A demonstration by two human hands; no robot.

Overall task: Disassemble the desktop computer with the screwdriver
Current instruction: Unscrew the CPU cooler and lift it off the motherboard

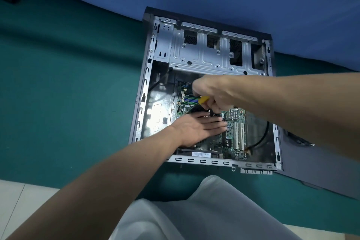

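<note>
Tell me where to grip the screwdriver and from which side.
Grip the screwdriver by its yellow handle, from above, as the right hand does. It seems to point down into the open case, so the handle is the only end clear of the board.

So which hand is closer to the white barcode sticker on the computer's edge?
Left. The left hand lies flat on the green circuit board just beyond the white barcode sticker; the right hand grips the yellow-handled screwdriver farther back in the grey metal computer case.
</note>
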